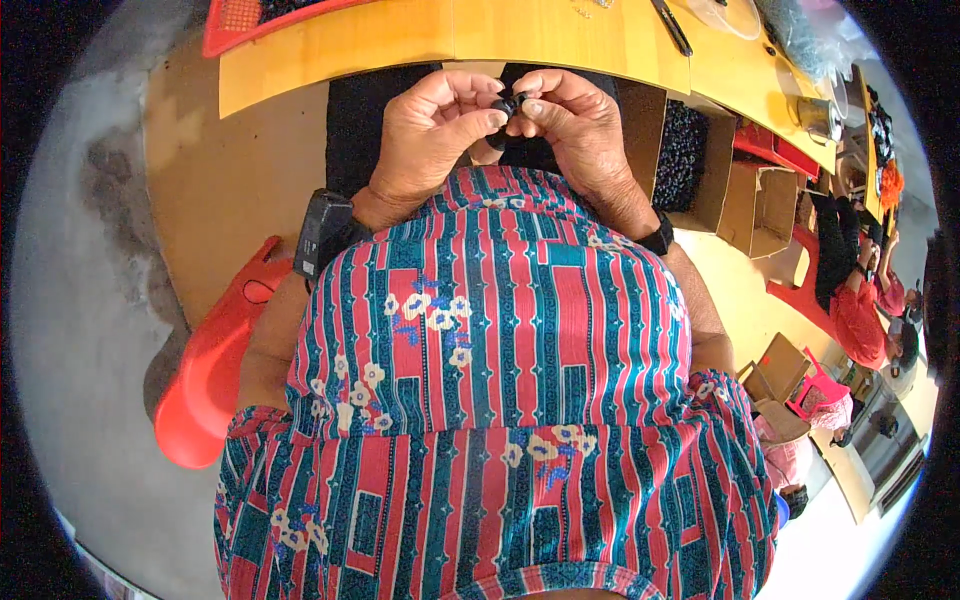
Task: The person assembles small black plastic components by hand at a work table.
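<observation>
Both hands meet in front of my body, just below the near edge of the yellow table (400,45). Between the fingertips is a small black part (512,104), too small for me to tell its kind. My left hand (430,130) pinches it from the left with thumb and forefinger. From the right, my right hand (575,125) pinches the same part, thumb and forefinger closed on it. The part's lower portion is partly hidden by the fingers.
A red basket (290,22) sits at the table's far left. A black pen-like tool (672,27) lies farther right, near a clear bowl (730,15). Right of my knees stands a cardboard box (715,165) of small dark pieces. Another person (858,315) sits at the right.
</observation>
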Demonstrator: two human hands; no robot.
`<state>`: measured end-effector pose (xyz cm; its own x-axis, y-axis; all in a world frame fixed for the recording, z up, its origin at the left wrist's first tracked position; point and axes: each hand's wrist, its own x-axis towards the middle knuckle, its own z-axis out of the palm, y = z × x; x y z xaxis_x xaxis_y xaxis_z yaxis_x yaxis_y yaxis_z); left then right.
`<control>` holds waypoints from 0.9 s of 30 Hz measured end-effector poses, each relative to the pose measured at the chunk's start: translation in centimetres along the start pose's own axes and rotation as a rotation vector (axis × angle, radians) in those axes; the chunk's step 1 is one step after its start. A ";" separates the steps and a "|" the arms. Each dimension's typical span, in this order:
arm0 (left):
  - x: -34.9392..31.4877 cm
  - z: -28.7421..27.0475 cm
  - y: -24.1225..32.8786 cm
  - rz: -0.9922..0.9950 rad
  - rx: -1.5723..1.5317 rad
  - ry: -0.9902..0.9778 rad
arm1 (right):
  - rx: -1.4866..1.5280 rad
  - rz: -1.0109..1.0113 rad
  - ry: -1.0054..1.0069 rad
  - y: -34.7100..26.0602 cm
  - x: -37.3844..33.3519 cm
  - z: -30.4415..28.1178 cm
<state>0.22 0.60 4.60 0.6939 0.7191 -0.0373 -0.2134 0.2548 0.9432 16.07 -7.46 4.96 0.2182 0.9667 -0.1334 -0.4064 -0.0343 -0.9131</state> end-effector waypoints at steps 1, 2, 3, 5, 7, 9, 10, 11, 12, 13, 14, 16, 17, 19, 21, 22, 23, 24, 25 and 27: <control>0.0 0.0 -0.1 0.011 0.005 0.002 | -0.006 -0.004 0.014 0.0 0.0 0.0; 0.0 0.0 -0.2 0.023 0.010 0.005 | -0.007 -0.005 0.013 0.1 0.0 -0.1; 0.0 0.0 -0.1 0.023 0.010 0.004 | -0.010 -0.009 0.005 0.0 0.0 -0.1; 0.0 0.1 0.0 0.024 0.008 -0.006 | -0.015 -0.013 -0.003 0.1 0.1 -0.2; 0.1 0.0 0.0 0.032 0.022 -0.011 | -0.007 0.006 -0.012 0.2 0.2 -0.3; 0.0 0.0 0.0 0.039 0.036 -0.017 | -0.018 0.003 -0.014 0.0 0.1 -0.2; 0.0 0.0 0.0 0.026 0.026 -0.009 | -0.029 0.000 -0.015 0.0 0.1 -0.2; 0.0 0.1 0.0 0.012 0.016 -0.001 | -0.030 0.000 -0.015 0.0 0.1 -0.2; -0.1 0.1 0.1 0.013 0.017 0.000 | -0.030 0.004 -0.018 0.1 0.1 -0.2; -0.1 0.1 0.3 0.001 0.010 0.004 | -0.030 0.009 -0.021 0.1 0.2 -0.2; -0.2 0.1 0.3 -0.011 0.003 0.008 | -0.030 0.009 -0.023 0.0 0.2 -0.2; -0.1 0.1 0.2 -0.007 -0.003 0.006 | -0.075 0.006 -0.003 -0.1 0.1 -0.1; -0.1 0.0 0.1 -0.003 -0.009 0.005 | -0.076 0.006 -0.004 -0.1 0.1 -0.1; -0.1 0.0 0.2 -0.006 0.015 0.007 | -0.110 -0.003 -0.010 -0.1 0.1 -0.1; -0.1 0.0 0.2 -0.010 0.039 0.009 | -0.114 -0.010 -0.008 -0.2 0.1 -0.1; -0.1 0.0 0.1 -0.010 0.032 0.007 | -0.120 -0.017 -0.005 -0.2 0.0 0.0; 0.0 0.0 0.1 -0.009 0.024 0.006 | -0.120 -0.017 -0.004 -0.2 0.0 0.0; 0.0 -0.1 0.0 -0.010 0.025 0.006 | -0.130 -0.030 -0.013 -0.2 0.1 0.0; -0.1 -0.1 0.0 -0.009 0.045 0.008 | -0.140 -0.043 -0.023 -0.2 0.1 0.0; -0.1 -0.1 -0.1 -0.007 0.065 0.009 | -0.179 -0.031 -0.008 -0.7 -0.1 0.4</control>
<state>0.10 0.61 4.50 0.6888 0.7234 -0.0471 -0.1631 0.2179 0.9622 15.99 -7.40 5.79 0.2211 0.9700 -0.1014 -0.2347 -0.0481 -0.9709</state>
